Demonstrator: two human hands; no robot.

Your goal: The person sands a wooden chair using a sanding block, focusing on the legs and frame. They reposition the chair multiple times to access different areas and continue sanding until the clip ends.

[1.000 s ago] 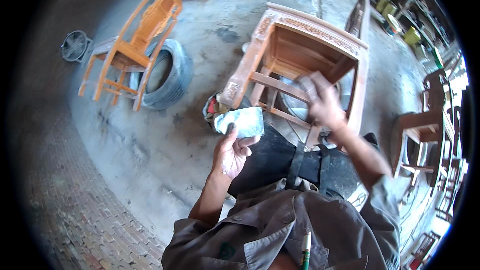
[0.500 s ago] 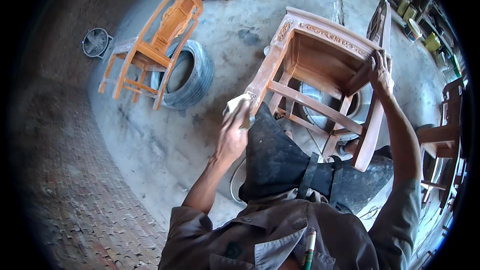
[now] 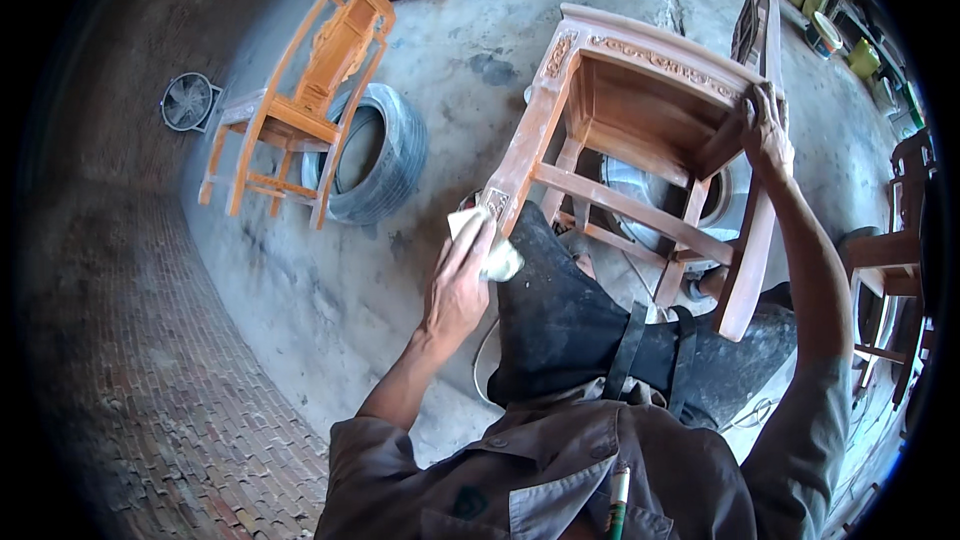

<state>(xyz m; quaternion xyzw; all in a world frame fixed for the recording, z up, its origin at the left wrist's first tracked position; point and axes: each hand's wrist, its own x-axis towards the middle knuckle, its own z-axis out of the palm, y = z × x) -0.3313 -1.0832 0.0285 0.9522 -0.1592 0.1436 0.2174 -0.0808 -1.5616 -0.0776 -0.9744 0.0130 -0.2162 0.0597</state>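
Note:
A wooden chair (image 3: 632,202) lies tipped in front of me, its legs toward me and its carved apron facing up; the wood looks dusty. My left hand (image 3: 458,290) is closed on a folded pale sheet that looks like sandpaper (image 3: 503,261), at the carved foot end of the chair's left leg. My right hand (image 3: 768,142) is wrapped over the corner where the right leg meets the seat frame. Its fingertips rest on the wood, and part of its grip is hidden.
An orange-brown chair (image 3: 330,70) stands at the left beside a tire (image 3: 405,165). A fan (image 3: 189,102) sits by the brick wall. Another tire (image 3: 735,205) is beneath the tipped chair. Dark furniture (image 3: 885,260) stands at the right, and a bucket (image 3: 824,35) at the back right.
My left hand has slid slightly down with the folded sheet, toward the leg's end. My right hand keeps its grip. The view has shifted a little.

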